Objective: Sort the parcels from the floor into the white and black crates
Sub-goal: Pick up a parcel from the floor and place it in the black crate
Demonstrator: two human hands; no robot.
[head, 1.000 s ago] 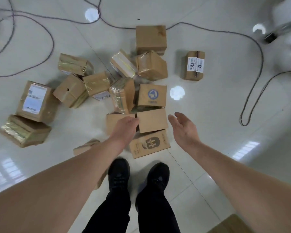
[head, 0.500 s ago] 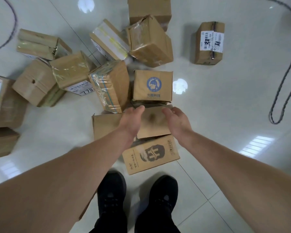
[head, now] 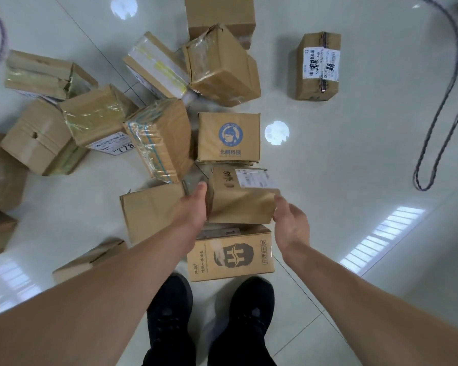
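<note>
At frame centre, above the shoes (head: 169, 307), the left hand (head: 193, 207) and right hand (head: 291, 225) grasp opposite ends of a labelled cardboard parcel (head: 238, 207), held tilted over the printed box (head: 230, 257), probably to lift it squarely.

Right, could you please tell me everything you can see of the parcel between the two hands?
The parcel is a plain brown cardboard box, slightly blurred, with a white printed label at its far right corner and dark scribbled marks beside it. It sits tilted, between the blue-logo box and the dark-logo box, overlapping the latter's far edge. The left hand grips its left side, thumb on top; the right hand holds its near right corner.
</note>
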